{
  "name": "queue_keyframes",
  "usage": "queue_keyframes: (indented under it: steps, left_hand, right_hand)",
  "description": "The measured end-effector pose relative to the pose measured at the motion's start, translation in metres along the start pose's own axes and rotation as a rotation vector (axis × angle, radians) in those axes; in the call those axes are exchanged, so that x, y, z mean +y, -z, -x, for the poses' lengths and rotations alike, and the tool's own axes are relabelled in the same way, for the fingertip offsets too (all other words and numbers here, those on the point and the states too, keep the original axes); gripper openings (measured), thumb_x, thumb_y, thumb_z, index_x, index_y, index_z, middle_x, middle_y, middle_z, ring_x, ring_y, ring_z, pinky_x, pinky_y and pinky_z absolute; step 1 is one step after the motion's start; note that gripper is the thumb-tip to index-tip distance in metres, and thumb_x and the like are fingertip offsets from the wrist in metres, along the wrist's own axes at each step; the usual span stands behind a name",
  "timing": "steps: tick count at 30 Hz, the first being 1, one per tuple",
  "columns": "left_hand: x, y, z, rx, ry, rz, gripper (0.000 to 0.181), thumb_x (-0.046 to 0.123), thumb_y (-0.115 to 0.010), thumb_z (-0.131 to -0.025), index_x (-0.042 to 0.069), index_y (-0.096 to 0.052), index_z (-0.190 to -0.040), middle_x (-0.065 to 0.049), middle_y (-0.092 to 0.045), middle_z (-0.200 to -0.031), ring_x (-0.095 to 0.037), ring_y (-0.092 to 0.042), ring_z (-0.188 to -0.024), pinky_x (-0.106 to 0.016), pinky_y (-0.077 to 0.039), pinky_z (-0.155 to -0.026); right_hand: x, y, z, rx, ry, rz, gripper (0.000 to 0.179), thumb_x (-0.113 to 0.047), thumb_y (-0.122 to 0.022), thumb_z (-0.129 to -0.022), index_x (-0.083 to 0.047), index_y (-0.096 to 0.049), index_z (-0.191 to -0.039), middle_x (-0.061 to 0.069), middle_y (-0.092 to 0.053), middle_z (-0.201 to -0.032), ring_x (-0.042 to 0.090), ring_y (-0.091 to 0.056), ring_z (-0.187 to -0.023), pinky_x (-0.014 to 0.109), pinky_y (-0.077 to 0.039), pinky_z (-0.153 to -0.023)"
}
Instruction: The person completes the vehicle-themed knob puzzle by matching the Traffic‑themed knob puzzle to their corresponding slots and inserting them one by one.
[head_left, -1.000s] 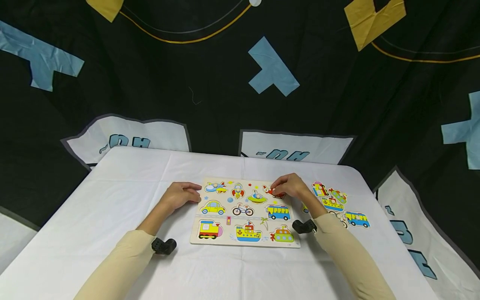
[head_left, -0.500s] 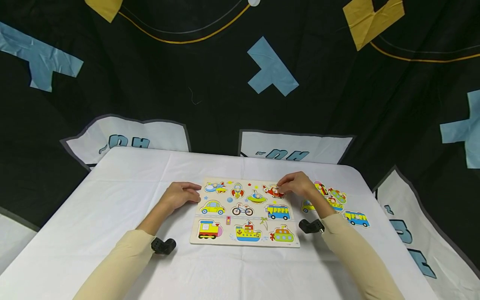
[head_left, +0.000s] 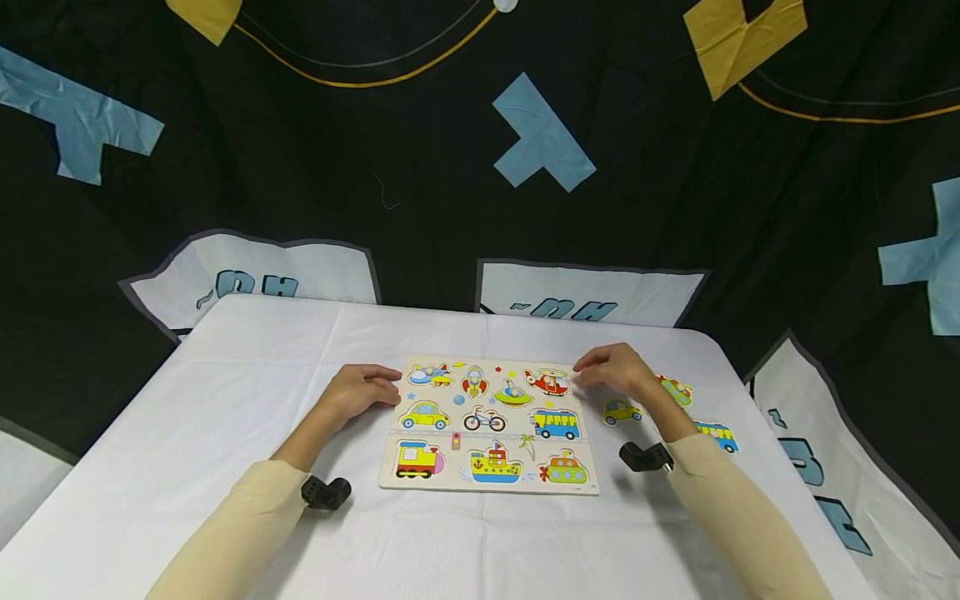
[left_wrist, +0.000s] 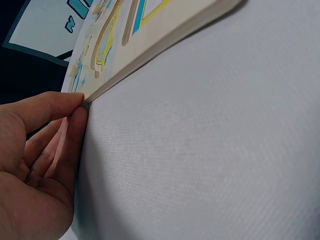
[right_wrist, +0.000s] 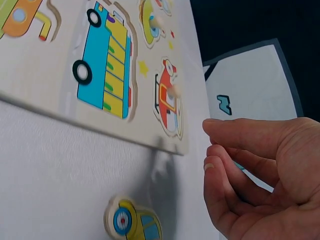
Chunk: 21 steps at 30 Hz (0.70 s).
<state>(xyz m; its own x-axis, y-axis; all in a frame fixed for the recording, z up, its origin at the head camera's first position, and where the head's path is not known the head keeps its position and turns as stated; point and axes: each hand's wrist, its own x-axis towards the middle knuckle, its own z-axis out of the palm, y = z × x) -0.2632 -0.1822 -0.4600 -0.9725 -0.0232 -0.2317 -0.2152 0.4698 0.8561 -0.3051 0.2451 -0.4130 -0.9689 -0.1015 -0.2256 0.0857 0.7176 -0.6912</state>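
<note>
The puzzle board (head_left: 456, 469) looks like smooth, pale matt wood; the car piece (right_wrist: 134, 221) beside it shows a wooden edge. Under the board lies a finely textured tablecloth (head_left: 450, 550); beyond it, a dull black cloth backdrop (head_left: 315, 167).

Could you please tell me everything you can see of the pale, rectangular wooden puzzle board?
The puzzle board looks wooden and lies flat on the white cloth. Four knobbed pieces sit in its far row: blue-and-yellow plane, multicoloured rocket, yellow saucer, red helicopter. Its two nearer rows show colourful recessed pictures without pieces: car, bicycle, bus; train, ship, submarine. The left hand appears to pinch its left edge; the right hand is apart from it.
</note>
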Motion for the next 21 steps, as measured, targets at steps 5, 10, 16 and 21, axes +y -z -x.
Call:
queue_keyframes:
  steps: [5, 10, 16, 21]
  left_hand:
    - [-0.001, 0.001, -0.001, -0.004, -0.001, 0.001, 0.047, 0.01, -0.079, -0.082, 0.005, -0.069, -0.127, 0.0, -0.074, -0.08, -0.014, -0.066, -0.075, -0.025, -0.052, -0.075]
    - [-0.003, 0.0, -0.003, -0.005, -0.001, 0.013, 0.047, 0.01, -0.08, -0.081, 0.005, -0.069, -0.127, 0.0, -0.073, -0.08, -0.013, -0.066, -0.074, -0.025, -0.052, -0.075]
    - [-0.004, 0.0, -0.003, -0.013, -0.001, 0.025, 0.047, 0.01, -0.08, -0.081, 0.005, -0.068, -0.127, 0.0, -0.074, -0.08, -0.014, -0.067, -0.074, -0.024, -0.052, -0.074]
    - [-0.003, 0.001, -0.003, -0.005, 0.003, 0.013, 0.047, 0.011, -0.08, -0.081, 0.005, -0.069, -0.127, -0.001, -0.074, -0.082, -0.014, -0.067, -0.075, -0.025, -0.052, -0.074]
  right_hand:
    - [0.005, 0.009, 0.006, -0.003, -0.011, -0.007, 0.028, -0.019, -0.075, -0.089, -0.006, -0.074, -0.113, 0.012, -0.074, -0.111, 0.027, -0.067, -0.098, 0.048, -0.051, -0.096]
    - [0.014, 0.019, 0.01, -0.006, -0.026, -0.004, 0.032, -0.021, -0.074, -0.09, -0.004, -0.073, -0.118, 0.013, -0.073, -0.115, 0.03, -0.066, -0.102, 0.048, -0.051, -0.098]
    - [0.026, 0.032, 0.014, 0.014, -0.043, 0.006, 0.036, -0.023, -0.074, -0.091, -0.004, -0.071, -0.122, 0.016, -0.07, -0.12, 0.031, -0.064, -0.105, 0.047, -0.051, -0.098]
    - [0.036, 0.042, 0.021, 0.039, -0.045, -0.009, 0.039, -0.025, -0.073, -0.092, -0.004, -0.07, -0.125, 0.019, -0.067, -0.127, 0.034, -0.062, -0.112, 0.05, -0.049, -0.099]
